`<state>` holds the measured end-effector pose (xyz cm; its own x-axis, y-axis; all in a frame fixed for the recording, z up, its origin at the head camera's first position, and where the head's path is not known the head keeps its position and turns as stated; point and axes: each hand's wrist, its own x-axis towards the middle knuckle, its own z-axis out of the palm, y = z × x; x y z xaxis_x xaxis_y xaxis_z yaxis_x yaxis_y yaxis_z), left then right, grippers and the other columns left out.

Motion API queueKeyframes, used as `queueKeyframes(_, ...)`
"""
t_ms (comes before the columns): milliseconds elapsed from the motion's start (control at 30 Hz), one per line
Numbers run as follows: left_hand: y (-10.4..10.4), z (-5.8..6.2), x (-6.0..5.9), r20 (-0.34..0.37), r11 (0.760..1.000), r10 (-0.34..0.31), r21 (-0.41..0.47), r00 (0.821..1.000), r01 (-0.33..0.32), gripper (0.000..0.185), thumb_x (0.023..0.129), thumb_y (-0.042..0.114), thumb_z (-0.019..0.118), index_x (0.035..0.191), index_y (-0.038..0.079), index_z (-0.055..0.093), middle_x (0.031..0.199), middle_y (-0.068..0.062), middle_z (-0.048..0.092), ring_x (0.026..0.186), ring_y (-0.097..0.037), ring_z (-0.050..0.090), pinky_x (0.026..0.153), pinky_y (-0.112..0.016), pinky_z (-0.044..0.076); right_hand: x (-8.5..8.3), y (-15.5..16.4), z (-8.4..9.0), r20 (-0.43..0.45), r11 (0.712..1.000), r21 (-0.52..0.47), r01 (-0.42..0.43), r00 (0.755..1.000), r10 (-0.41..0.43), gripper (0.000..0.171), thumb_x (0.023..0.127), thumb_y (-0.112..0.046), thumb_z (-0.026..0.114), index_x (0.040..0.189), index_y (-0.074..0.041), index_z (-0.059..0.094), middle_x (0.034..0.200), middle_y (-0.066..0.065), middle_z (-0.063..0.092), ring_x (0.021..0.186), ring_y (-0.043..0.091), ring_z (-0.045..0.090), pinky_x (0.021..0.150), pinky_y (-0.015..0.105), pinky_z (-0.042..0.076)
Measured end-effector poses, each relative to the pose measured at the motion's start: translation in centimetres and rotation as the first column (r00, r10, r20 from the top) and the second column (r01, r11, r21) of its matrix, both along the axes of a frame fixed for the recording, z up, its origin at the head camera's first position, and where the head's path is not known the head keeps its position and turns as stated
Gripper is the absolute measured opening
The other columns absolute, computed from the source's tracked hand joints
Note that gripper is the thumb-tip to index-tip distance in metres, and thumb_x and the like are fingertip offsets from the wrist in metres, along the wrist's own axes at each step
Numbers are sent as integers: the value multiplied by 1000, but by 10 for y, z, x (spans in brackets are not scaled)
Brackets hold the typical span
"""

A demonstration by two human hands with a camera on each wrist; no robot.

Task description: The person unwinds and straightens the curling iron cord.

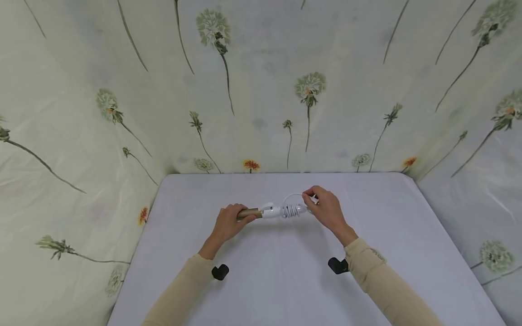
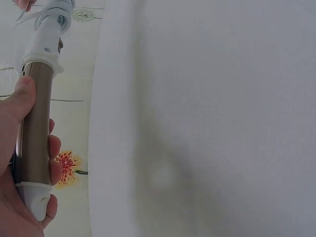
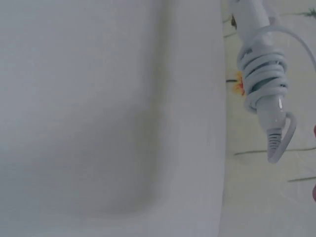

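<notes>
A curling iron (image 1: 271,212) with a gold barrel and a white handle is held above the table, roughly level. My left hand (image 1: 229,222) grips its gold barrel (image 2: 37,118), thumb along one side and fingers curled round the other. Several turns of white power cord (image 3: 266,74) wrap the handle near its end. A loose loop of that cord rises from the coils to my right hand (image 1: 329,212), which pinches it between thumb and fingertips beside the handle's end. In the right wrist view only bits of fingertips show at the edge, and the cord's plug is not visible.
Below lies a table with a white cover (image 1: 281,271), its far edge against a curtain (image 1: 261,90) printed with dandelions. Similar curtains stand at left and right. A black wrist device (image 1: 220,272) sits at the left cuff, another black device (image 1: 338,266) at the right cuff.
</notes>
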<state>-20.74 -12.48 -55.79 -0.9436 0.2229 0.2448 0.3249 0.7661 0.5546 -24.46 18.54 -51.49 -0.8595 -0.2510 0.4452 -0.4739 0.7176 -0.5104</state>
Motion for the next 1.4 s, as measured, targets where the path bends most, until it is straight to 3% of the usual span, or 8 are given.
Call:
queueKeyframes(433, 5, 0, -5, -20, 1000, -13, -16, 1000, 13, 39, 84, 51, 65, 101, 15, 68, 85, 3, 67, 71, -12, 50, 67, -30, 32, 42, -3, -10, 58, 982, -173, 80, 996, -71, 4, 90, -19, 66, 92, -16, 66, 86, -3, 66, 70, 9, 51, 56, 20, 40)
queueKeyframes(533, 6, 1, -6, -34, 1000, -13, -11, 999, 13, 38, 84, 50, 65, 100, 16, 68, 85, 2, 68, 71, -12, 51, 67, -31, 33, 51, -3, -13, 96, 981, -189, 52, 995, -35, 6, 90, -18, 65, 95, -15, 66, 82, -6, 64, 67, 8, 49, 56, 21, 39)
queueKeyframes(633, 8, -2, -7, -35, 1000, -5, -11, 999, 4, 37, 83, 50, 66, 99, 16, 68, 85, 3, 67, 71, -12, 50, 67, -31, 33, 60, -2, -16, 162, 979, -199, -41, 984, 74, 11, 93, -13, 59, 103, -12, 63, 80, -5, 63, 66, 7, 49, 57, 21, 40)
queueKeyframes(767, 11, -3, -9, -38, 1000, -10, -10, 999, 9, 39, 84, 52, 64, 100, 16, 68, 85, 3, 67, 70, -11, 49, 67, -30, 32, 69, 0, -22, 287, 957, -244, -154, 932, 223, 22, 95, -4, 52, 116, -10, 58, 81, -1, 64, 67, 10, 53, 57, 22, 43)
queueKeyframes(867, 12, -2, -11, -58, 1000, -25, 3, 998, 26, 39, 85, 52, 63, 100, 16, 68, 85, 4, 67, 71, -11, 50, 67, -30, 32, 72, 0, -28, 379, 940, -295, -170, 883, 279, 31, 94, 3, 49, 122, -9, 54, 82, 6, 62, 70, 13, 58, 60, 23, 45)
queueKeyframes(1100, 2, 4, -7, -82, 1000, -7, 13, 997, 8, 31, 82, 47, 69, 94, 18, 68, 78, 6, 64, 67, -9, 46, 65, -31, 30, 74, -7, -44, 507, 856, -459, -239, 720, 473, 32, 97, 2, 42, 129, 2, 45, 92, 28, 58, 78, 32, 66, 66, 31, 50)
queueKeyframes(1267, 2, 8, -6, -69, 1000, -27, 2, 997, 28, 34, 82, 48, 68, 96, 17, 68, 81, 5, 65, 68, -10, 46, 66, -31, 31, 71, -10, -45, 558, 860, -474, -186, 692, 457, 39, 103, -26, 42, 134, -3, 42, 104, 29, 60, 74, 32, 69, 65, 33, 53)
queueKeyframes(1400, 7, 7, -7, -64, 1000, -22, -7, 998, 22, 35, 83, 49, 67, 97, 17, 68, 82, 5, 66, 69, -10, 47, 67, -30, 32, 65, -9, -47, 605, 880, -457, -128, 680, 414, 43, 101, -33, 44, 134, -5, 44, 88, 28, 64, 77, 35, 68, 69, 34, 53)
